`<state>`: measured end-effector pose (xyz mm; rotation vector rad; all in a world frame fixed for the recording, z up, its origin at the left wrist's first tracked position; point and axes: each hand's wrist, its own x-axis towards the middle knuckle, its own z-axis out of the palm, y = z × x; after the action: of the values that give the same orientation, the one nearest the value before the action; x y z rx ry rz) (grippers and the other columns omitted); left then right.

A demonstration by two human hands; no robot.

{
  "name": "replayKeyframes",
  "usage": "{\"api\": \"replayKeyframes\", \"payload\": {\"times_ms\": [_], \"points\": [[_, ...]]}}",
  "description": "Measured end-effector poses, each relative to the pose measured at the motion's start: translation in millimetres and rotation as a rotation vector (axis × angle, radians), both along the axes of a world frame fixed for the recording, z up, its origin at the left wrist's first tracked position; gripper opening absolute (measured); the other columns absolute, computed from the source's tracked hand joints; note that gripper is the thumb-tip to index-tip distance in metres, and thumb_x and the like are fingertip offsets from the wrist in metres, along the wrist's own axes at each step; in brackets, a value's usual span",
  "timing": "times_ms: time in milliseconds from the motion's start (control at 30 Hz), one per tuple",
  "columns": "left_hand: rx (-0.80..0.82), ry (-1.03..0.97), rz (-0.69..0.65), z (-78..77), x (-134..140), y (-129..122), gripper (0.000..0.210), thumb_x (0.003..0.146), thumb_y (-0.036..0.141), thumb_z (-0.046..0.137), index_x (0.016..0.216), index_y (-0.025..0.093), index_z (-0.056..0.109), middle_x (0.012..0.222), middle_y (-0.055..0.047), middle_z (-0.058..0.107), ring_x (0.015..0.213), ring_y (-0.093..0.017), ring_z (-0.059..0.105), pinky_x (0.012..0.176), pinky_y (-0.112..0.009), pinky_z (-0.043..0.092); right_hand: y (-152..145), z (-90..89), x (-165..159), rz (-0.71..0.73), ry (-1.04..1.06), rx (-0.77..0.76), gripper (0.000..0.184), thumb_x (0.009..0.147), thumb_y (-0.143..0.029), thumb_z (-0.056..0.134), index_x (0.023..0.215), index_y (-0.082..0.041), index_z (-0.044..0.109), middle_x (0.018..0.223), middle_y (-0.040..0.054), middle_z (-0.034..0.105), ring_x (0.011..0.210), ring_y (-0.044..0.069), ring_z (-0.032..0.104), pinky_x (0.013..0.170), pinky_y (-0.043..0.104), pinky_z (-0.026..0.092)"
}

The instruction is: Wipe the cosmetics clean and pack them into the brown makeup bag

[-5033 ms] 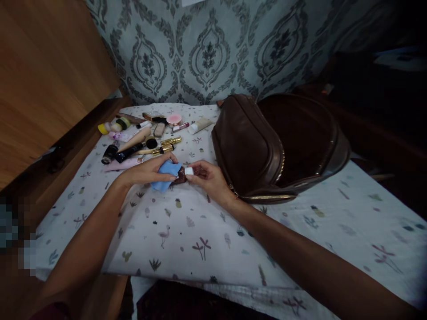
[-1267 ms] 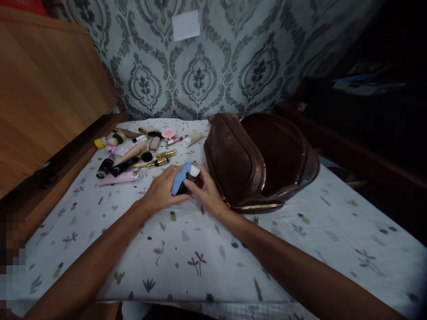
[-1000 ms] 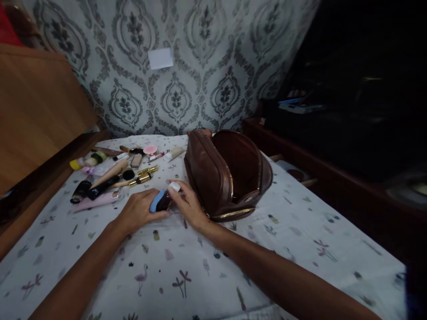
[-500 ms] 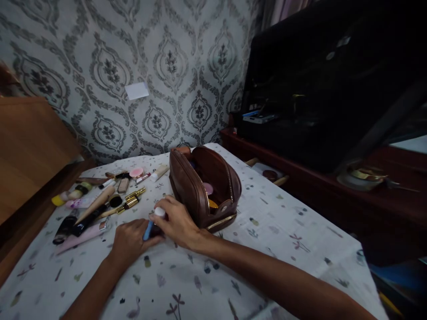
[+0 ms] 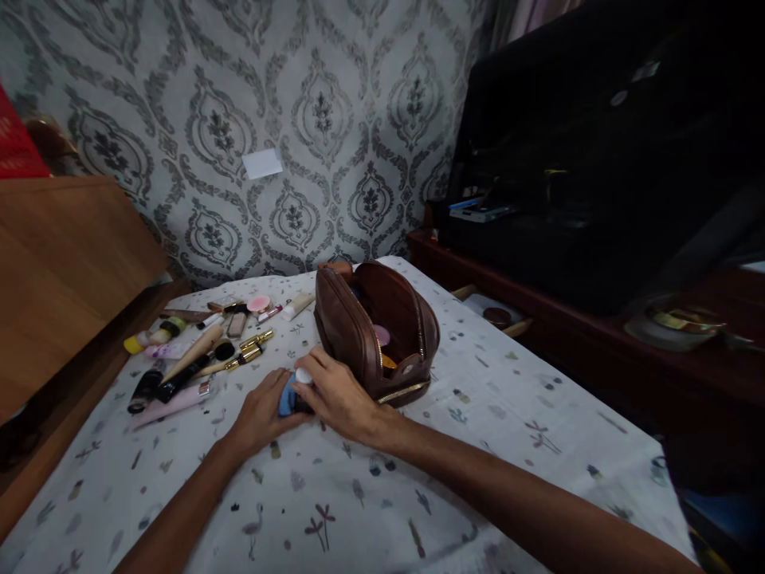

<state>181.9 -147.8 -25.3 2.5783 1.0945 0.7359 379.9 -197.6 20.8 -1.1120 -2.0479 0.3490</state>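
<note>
From my remote seat I'm seeing the white-capped bottle (image 5: pixel 303 376) sitting between both hands, just above or on the bench (image 5: pixel 538 383), can't tell which. The left hand (image 5: pixel 264 410) is curling round a blue cloth (image 5: pixel 287 397) against its side, I'm guessing for steadiness, while the right hand (image 5: pixel 340 395) is pinching it near the cap. The brown bag (image 5: pixel 347 335) is standing unzipped close by, and the makeup (image 5: pixel 197 359) is lying spread leftward, probably so it's all staying visible
</note>
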Motion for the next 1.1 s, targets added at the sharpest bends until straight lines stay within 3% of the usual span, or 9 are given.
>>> {"api": "replayKeyframes", "payload": {"times_ms": [133,267,500,667,767,867,1000,1100], "points": [[-0.191,-0.103,-0.055,10.0,6,-5,0.039,0.080,0.053,0.069,0.099,0.020,0.063,0.097,-0.005,0.068,0.090,-0.024,0.064,0.082,-0.037,0.054,-7,5.4,2,-0.024,-0.027,0.005,0.008,0.095,-0.021,0.057,0.103,-0.018,0.058,0.102,0.0064,0.055,0.081,0.018,0.058,0.073,0.031,0.051],[-0.338,-0.305,-0.102,28.0,18,-4,0.041,0.083,0.050,0.068,0.110,0.020,0.059,0.105,-0.005,0.069,0.094,-0.023,0.065,0.085,-0.035,0.053,-14,16.5,9,-0.014,0.019,0.126,0.014,0.096,-0.022,0.055,0.110,-0.021,0.056,0.104,0.0063,0.054,0.087,0.018,0.058,0.080,0.032,0.052],[-0.005,-0.434,-0.145,85.8,68,28,0.055,0.079,0.051,0.069,0.121,0.018,0.056,0.120,-0.010,0.067,0.109,-0.026,0.063,0.095,-0.038,0.049,-15,50.4,40,-0.094,0.074,0.393,0.019,0.099,-0.025,0.046,0.114,-0.020,0.057,0.110,0.0105,0.053,0.102,0.022,0.057,0.090,0.036,0.051],[0.131,-0.404,-0.154,122.6,122,53,0.048,0.079,0.040,0.072,0.120,0.019,0.057,0.111,-0.004,0.069,0.096,-0.020,0.065,0.084,-0.030,0.050,-2,84.5,81,-0.272,0.156,0.450,0.019,0.097,-0.023,0.048,0.113,-0.022,0.059,0.106,0.0084,0.053,0.096,0.021,0.057,0.084,0.033,0.050],[0.175,-0.337,-0.109,128.9,149,63,0.048,0.077,0.034,0.076,0.119,0.020,0.058,0.102,-0.002,0.070,0.088,-0.020,0.066,0.076,-0.029,0.049,13,99.9,108,-0.358,0.112,0.421,0.014,0.093,-0.024,0.055,0.104,-0.020,0.063,0.098,0.0061,0.052,0.087,0.019,0.055,0.078,0.031,0.048],[0.214,-0.181,-0.019,129.4,163,68,0.046,0.076,0.038,0.079,0.114,0.020,0.061,0.095,-0.003,0.072,0.085,-0.024,0.067,0.071,-0.031,0.047,31,107.7,130,-0.397,0.042,0.378,0.012,0.090,-0.024,0.058,0.099,-0.018,0.064,0.090,0.0039,0.053,0.080,0.018,0.052,0.076,0.030,0.045],[0.278,0.072,0.070,130.1,160,68,0.045,0.082,0.048,0.072,0.116,0.021,0.062,0.097,-0.007,0.074,0.088,-0.029,0.069,0.067,-0.031,0.045,51,107.6,149,-0.401,-0.093,0.313,0.013,0.088,-0.020,0.060,0.100,-0.016,0.065,0.090,0.0052,0.057,0.080,0.019,0.053,0.078,0.031,0.044],[0.295,0.211,0.092,131.9,153,66,0.036,0.086,0.043,0.067,0.116,0.024,0.063,0.095,-0.007,0.075,0.088,-0.029,0.070,0.067,-0.030,0.044,59,104.0,154,-0.394,-0.217,0.284,0.017,0.089,-0.017,0.057,0.103,-0.015,0.065,0.099,0.0078,0.059,0.083,0.020,0.055,0.078,0.031,0.044]]}}
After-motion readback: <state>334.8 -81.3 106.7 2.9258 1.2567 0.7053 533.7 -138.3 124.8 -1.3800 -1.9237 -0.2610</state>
